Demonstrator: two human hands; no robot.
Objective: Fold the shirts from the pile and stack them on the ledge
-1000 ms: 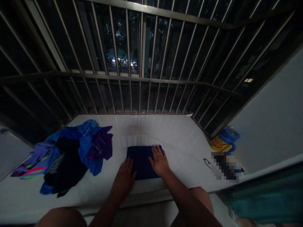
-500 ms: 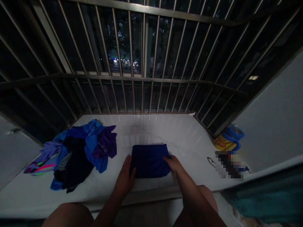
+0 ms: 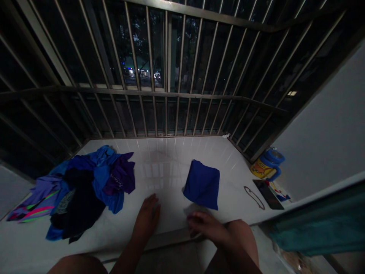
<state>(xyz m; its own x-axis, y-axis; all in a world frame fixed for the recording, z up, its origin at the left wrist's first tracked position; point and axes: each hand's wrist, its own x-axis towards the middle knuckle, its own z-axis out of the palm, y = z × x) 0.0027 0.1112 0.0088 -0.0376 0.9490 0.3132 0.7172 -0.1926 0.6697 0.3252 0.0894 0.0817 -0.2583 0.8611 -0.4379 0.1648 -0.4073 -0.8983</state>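
Note:
A folded dark blue cloth [image 3: 202, 185] lies on the white ledge, turned at an angle. My left hand [image 3: 148, 214] hovers low over the ledge to the left of the cloth, thumb apart from the fingers, holding nothing. Just below the cloth's near edge is my right hand [image 3: 205, 225], its fingers loosely bent and apart from the cloth, with nothing seen in them. To the left rests a loose heap of clothes [image 3: 85, 186] in blue, black and purple, with a lilac piece bearing pink and green stripes.
Metal bars [image 3: 167, 76] rise behind the ledge [image 3: 159, 160]. On the right stand a yellow and blue cup [image 3: 264, 165], a dark flat phone-like slab [image 3: 269, 195] and a thin beaded loop [image 3: 254, 197]. A teal curtain [image 3: 316, 224] hangs at the lower right.
Both hands have let go of the blue cloth. It now sits farther right, turned, and looks smaller. My right hand has drawn back toward me; the view has shifted slightly right.

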